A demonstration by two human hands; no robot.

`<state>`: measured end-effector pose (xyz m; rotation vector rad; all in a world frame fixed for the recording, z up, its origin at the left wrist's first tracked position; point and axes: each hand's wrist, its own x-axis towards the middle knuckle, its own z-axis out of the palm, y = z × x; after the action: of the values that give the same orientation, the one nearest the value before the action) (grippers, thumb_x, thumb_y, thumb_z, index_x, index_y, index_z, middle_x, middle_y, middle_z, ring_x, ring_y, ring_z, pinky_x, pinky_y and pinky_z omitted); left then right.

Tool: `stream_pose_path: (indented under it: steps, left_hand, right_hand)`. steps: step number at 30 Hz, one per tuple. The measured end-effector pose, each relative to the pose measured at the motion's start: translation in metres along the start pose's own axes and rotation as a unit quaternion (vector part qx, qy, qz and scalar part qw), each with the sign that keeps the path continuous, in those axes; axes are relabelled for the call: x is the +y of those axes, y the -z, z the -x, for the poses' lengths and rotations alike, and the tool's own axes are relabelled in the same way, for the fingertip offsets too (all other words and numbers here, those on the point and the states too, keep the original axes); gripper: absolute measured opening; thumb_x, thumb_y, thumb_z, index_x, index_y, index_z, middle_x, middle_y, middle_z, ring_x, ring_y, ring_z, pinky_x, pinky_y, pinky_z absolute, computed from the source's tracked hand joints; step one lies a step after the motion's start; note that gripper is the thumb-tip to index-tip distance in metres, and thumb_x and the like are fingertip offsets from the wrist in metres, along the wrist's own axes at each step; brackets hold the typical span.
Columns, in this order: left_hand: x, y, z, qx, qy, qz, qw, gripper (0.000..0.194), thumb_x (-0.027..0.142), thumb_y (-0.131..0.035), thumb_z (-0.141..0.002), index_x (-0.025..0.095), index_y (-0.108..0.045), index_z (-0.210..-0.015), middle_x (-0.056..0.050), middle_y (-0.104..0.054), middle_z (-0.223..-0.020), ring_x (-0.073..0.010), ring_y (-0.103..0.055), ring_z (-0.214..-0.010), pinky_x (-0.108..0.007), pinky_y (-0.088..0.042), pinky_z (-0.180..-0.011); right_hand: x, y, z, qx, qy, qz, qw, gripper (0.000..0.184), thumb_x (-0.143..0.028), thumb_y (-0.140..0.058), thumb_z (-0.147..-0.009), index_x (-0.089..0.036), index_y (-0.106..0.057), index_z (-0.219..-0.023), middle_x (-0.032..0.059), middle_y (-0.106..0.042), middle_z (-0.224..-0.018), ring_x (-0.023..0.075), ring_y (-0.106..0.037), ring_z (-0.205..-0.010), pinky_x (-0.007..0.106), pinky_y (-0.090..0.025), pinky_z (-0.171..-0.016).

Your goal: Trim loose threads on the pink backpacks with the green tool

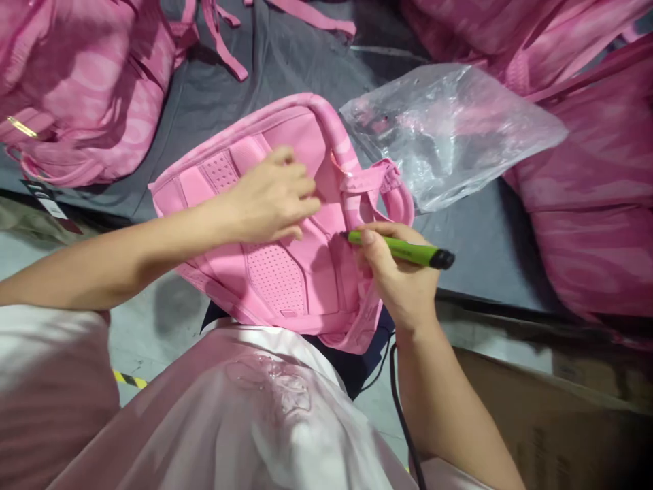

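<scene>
A pink backpack lies on its front against my lap and the table edge, its padded back panel facing up. My right hand is wrapped round a green pen-shaped tool with black ends. Its dark tip points at the panel near the bag's right side; whether it touches cannot be seen. Over the middle of the panel is my left hand, slightly blurred, fingers loosely bent and apart with nothing visible in them. Beside the right hand, the top handle strap bends outward.
A crumpled clear plastic bag lies behind the backpack on the grey cloth-covered table. Other pink backpacks stand at left and right. A cardboard box sits low right, and a black cable hangs near my right arm.
</scene>
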<state>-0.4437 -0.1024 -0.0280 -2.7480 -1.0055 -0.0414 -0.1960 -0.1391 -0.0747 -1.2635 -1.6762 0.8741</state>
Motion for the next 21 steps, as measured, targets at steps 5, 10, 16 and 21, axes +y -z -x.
stream_pose_path:
  steps: [5,10,16,21]
  left_hand:
    - [-0.011,0.03,0.013,0.012,0.089,0.076,0.993,0.038,0.057,-0.063,-0.088,0.019,-0.069,-0.082,-0.006,-0.066,-0.076,-0.0269,-0.063,-0.092,-0.048,-0.039,-0.096]
    - [0.035,0.107,0.039,0.077,0.138,0.056,0.986,0.045,0.062,-0.053,-0.093,0.021,-0.065,-0.077,-0.001,-0.058,-0.068,-0.0191,-0.056,-0.072,-0.043,-0.041,-0.086]
    - [0.07,0.102,0.053,0.173,0.273,0.111,0.94,0.043,0.058,-0.064,-0.09,0.019,-0.063,-0.071,0.002,-0.056,-0.06,-0.0145,-0.049,-0.06,-0.036,-0.039,-0.07]
    - [0.05,0.034,0.069,0.101,0.261,0.113,0.953,0.041,0.053,-0.056,-0.097,0.017,-0.071,-0.087,-0.005,-0.071,-0.079,-0.0202,-0.062,-0.08,-0.038,-0.043,-0.082]
  right_hand:
    - [-0.001,-0.014,0.014,0.007,0.165,-0.032,0.986,0.037,-0.04,-0.067,-0.095,-0.03,-0.065,-0.131,0.0058,-0.073,-0.125,0.0268,-0.072,-0.109,0.045,-0.057,-0.098]
    - [-0.037,0.003,0.018,0.033,0.253,0.035,0.966,0.038,-0.048,-0.06,-0.098,-0.033,-0.064,-0.132,0.0045,-0.076,-0.115,0.0284,-0.074,-0.104,0.046,-0.059,-0.093]
    - [-0.051,0.014,-0.01,-0.055,0.339,0.041,0.938,0.034,-0.043,-0.061,-0.098,-0.034,-0.066,-0.13,0.0025,-0.078,-0.103,0.0259,-0.074,-0.093,0.043,-0.059,-0.085]
    - [-0.026,-0.017,-0.019,-0.125,0.375,0.084,0.915,0.034,-0.017,-0.059,-0.097,-0.025,-0.068,-0.128,0.0075,-0.078,-0.106,0.0238,-0.071,-0.09,0.041,-0.056,-0.08]
